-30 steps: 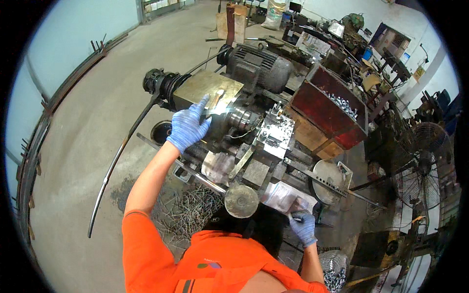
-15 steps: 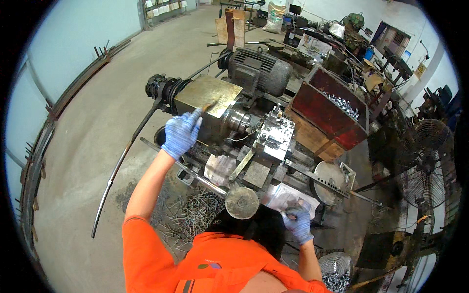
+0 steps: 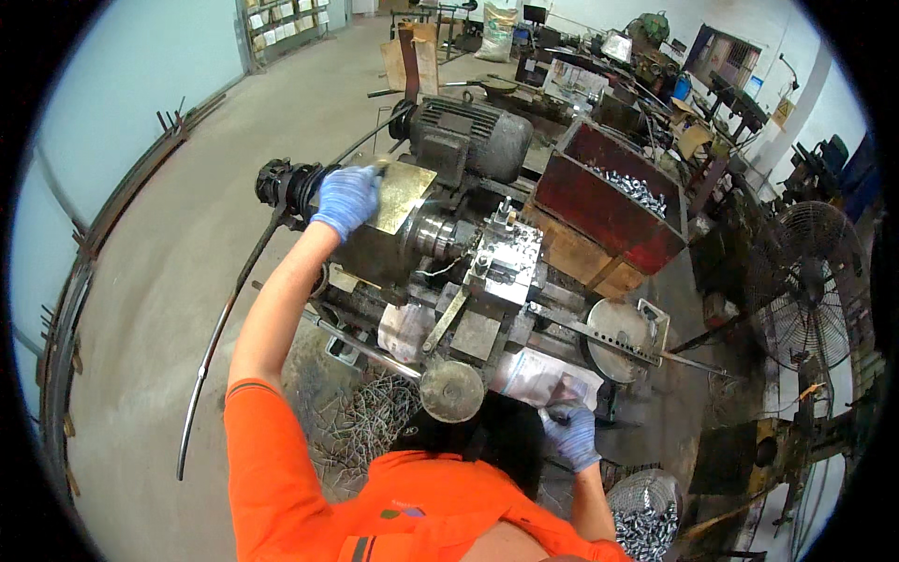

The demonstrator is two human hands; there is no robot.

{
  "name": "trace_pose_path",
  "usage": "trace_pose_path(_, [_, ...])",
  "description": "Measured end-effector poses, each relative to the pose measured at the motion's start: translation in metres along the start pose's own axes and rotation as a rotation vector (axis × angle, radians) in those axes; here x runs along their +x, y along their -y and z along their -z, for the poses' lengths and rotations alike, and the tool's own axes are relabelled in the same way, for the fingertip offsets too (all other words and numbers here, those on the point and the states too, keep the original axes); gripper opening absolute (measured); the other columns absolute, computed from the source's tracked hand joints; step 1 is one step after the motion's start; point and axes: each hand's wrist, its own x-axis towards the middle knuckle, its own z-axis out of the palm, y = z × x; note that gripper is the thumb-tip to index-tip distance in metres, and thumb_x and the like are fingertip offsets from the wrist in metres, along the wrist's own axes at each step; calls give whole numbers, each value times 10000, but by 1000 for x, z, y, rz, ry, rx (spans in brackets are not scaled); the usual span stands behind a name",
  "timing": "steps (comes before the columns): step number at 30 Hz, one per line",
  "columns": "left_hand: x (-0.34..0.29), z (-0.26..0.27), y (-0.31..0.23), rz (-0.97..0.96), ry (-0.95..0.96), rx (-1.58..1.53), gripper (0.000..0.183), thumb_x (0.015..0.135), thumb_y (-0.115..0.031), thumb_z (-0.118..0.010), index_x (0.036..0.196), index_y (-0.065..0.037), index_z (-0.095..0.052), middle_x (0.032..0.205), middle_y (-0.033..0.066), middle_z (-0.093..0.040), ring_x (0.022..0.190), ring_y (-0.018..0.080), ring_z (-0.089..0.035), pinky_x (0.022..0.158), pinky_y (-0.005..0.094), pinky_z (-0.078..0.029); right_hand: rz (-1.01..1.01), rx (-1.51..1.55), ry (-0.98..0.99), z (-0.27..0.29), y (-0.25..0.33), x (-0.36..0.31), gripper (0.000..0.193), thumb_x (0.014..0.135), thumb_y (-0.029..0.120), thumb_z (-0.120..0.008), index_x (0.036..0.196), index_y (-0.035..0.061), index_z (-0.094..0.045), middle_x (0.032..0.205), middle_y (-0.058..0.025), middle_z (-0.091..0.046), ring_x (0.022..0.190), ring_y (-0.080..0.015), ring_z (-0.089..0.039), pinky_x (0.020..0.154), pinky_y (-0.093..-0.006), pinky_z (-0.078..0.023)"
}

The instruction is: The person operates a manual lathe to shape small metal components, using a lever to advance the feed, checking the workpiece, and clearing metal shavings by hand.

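My left hand, in a blue-and-white knit glove, is raised over the brass-coloured top cover of a lathe headstock. Its fingers close round a small brush, blurred and mostly hidden by the glove. To the right of the cover are the chuck and a tool post block strewn with metal chips. My right hand, gloved alike, is held low beside a printed paper sheet. Its fingers curl round something dark that I cannot make out. A round metal disc stands close in front of my body.
A red metal bin of small shiny parts stands behind the lathe, right of the motor. A wire basket of parts sits at lower right, near a fan. Curly shavings pile at left. A long bar slants across the left.
My left hand has moved up, farther over the brass-coloured cover, with the brush in it. The right hand stays about where it was. The whole view has shifted slightly.
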Motion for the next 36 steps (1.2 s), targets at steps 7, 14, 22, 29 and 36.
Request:
trace_pose_path(7, [-17, 26, -73, -181, 2, -228, 215, 858, -244, -521, 970, -115, -651, 806, 152, -649, 749, 332, -620, 688, 446, -482, -52, -20, -4, 9, 2, -7, 164, 695, 199, -733, 678, 49, -669, 731, -110, -657, 716, -289, -622, 696, -364, -476])
trace_pose_path(14, [-69, 4, -104, -163, 1, -304, 232, 857, -219, -540, 1047, -112, -620, 764, 148, -625, 679, 329, -609, 603, 429, -473, -4, -3, -28, 11, -5, -12, 109, 694, 116, -728, 716, 25, -672, 757, -128, -659, 725, -282, -625, 685, -347, -478])
trace_pose_path(22, [-89, -28, -122, -173, 118, -280, 267, 830, -210, -552, 1083, -136, -593, 724, 122, -603, 655, 307, -599, 581, 413, -467, -56, -26, -43, 10, -7, -10, 152, 686, 174, -741, 691, 40, -671, 760, -119, -662, 745, -291, -628, 718, -366, -477])
trace_pose_path(29, [-103, -19, -97, -205, 286, -238, 226, 801, -176, -567, 1015, -126, -622, 777, 116, -629, 708, 295, -620, 602, 410, -477, 0, -33, -27, 3, -6, -12, 144, 685, 175, -740, 688, 49, -671, 741, -120, -658, 741, -289, -630, 694, -357, -487])
trace_pose_path(36, [-91, 44, -53, -143, -345, -300, 200, 813, -136, -624, 1000, -70, -654, 736, 127, -611, 655, 302, -601, 596, 386, -479, -32, -23, -77, 16, -7, 0, 109, 672, 137, -743, 702, 55, -678, 747, -117, -659, 719, -283, -625, 698, -353, -484])
